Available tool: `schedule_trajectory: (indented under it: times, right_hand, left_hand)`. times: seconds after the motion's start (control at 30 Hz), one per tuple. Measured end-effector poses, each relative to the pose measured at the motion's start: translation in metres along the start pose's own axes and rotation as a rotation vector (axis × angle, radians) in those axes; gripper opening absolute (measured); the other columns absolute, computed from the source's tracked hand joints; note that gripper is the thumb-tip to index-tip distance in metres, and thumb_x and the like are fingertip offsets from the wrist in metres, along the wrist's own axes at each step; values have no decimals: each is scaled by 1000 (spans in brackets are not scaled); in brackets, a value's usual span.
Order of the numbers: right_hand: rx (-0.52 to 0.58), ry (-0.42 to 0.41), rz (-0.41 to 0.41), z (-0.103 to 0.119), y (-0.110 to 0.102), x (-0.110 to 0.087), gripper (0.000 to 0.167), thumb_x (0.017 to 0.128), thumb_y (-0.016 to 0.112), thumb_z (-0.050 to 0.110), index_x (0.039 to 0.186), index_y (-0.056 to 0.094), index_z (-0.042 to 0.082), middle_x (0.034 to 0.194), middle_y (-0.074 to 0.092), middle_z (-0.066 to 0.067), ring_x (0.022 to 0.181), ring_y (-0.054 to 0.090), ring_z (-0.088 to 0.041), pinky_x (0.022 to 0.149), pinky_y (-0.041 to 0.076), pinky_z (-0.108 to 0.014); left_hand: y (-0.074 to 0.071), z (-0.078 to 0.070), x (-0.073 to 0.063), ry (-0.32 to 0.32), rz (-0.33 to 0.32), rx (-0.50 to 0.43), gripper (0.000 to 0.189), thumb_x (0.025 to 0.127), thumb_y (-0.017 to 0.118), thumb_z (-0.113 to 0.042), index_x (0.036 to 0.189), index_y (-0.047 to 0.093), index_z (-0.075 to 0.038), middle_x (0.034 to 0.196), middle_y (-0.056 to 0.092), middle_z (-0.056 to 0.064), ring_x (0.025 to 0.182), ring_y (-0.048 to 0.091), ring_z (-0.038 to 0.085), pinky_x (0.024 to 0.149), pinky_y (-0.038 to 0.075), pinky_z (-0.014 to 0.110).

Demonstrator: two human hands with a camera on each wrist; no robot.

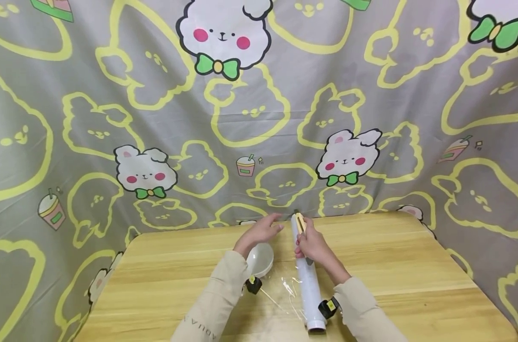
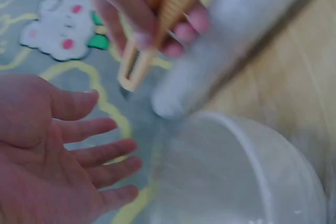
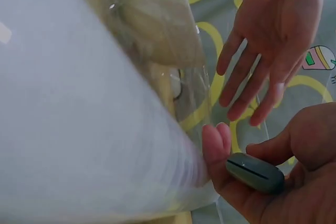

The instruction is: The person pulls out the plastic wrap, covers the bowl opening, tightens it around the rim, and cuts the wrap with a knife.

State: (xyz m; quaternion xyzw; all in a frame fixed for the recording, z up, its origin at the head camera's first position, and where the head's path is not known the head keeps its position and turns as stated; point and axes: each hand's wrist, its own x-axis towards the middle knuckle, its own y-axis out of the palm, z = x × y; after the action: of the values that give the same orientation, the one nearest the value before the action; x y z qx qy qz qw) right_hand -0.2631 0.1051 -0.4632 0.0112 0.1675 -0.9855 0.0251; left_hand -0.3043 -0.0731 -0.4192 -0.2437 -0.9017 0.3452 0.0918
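My right hand [image 1: 316, 244] grips a yellow-orange utility knife [image 1: 301, 223] at the far end of a roll of cling film [image 1: 310, 289]. The blade end points away from me; the knife's dark grey butt [image 3: 254, 172] sticks out of the fist in the right wrist view. Palm turned toward the roll, my left hand [image 1: 261, 232] has its fingers straight and spread, holding nothing, as the left wrist view shows. Below that hand stands a white bowl [image 1: 262, 259], partly hidden by the wrist. Clear film [image 3: 152, 19] spreads from the roll on the bowl's side.
The wooden table [image 1: 190, 266] ends at a grey cartoon-print cloth [image 1: 284, 118] hanging behind and at both sides. The roll's open core end [image 1: 316, 327] lies near the front edge. A small black camera [image 1: 254, 285] sits on the left wrist, another [image 1: 329, 308] on the right.
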Motion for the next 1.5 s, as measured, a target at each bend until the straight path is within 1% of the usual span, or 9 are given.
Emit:
schedule_trajectory:
  times: [0.23,0.53,0.67,0.77,0.9,1.0,1.13,1.33,1.5]
  right_hand:
    - [-52,-19,16,0,-6,3,61,102,40,-1,157,15,-6,75,65,-20,55,66,-21,53,60,-33]
    - [-125,-7,31,1,-7,5,62,100,37,0,158,15,-7,64,64,-14,51,64,-19,50,58,-31]
    - [-152,-9,28,1,-7,7,59,104,35,2,159,16,-6,64,63,-14,49,64,-18,49,58,-31]
    - [-173,-15,30,1,-7,8,58,106,35,4,160,17,-5,63,63,-14,48,64,-18,48,58,-31]
    - [-199,-27,24,1,-5,7,57,106,35,5,160,20,-2,60,63,-13,47,63,-18,47,57,-31]
    - [-206,-36,19,1,-3,6,56,106,36,4,160,23,-1,59,63,-12,46,63,-18,46,57,-32]
    - [-218,-43,23,2,-1,6,55,107,36,4,160,24,0,61,62,-13,46,63,-17,47,58,-32]
    - [-242,-59,5,1,0,7,53,106,37,3,158,27,1,60,61,-12,44,61,-15,44,56,-31]
    - [-272,-67,-2,1,2,9,53,106,37,3,158,27,0,59,61,-11,42,61,-15,43,56,-30]
  left_hand:
    - [13,11,28,-7,-5,84,49,108,46,-19,144,46,13,147,51,29,138,46,43,117,35,51]
    - [24,20,49,-97,-30,135,41,106,47,-14,137,57,10,140,58,26,133,53,41,112,42,49]
    - [27,28,53,-119,-58,125,33,105,47,-13,114,69,10,104,70,21,96,66,31,84,54,37]
    - [27,34,55,-119,-91,99,34,104,49,-13,78,66,2,66,54,6,61,49,18,56,40,27]
    - [28,39,56,-136,-131,73,45,104,51,-15,60,47,-12,53,35,-6,49,32,8,46,27,21]
    - [26,40,55,-151,-152,40,41,103,53,-13,64,59,-3,55,40,-5,50,34,8,47,28,21]
    - [26,36,51,-154,-180,-1,25,100,56,-9,91,75,6,74,64,5,61,45,11,55,37,22]
    - [32,34,52,-149,-198,-170,23,96,51,3,93,72,13,89,74,23,77,72,28,72,59,28]
    - [36,36,54,-184,-170,-352,23,99,48,5,101,65,20,93,72,33,90,73,45,80,62,43]
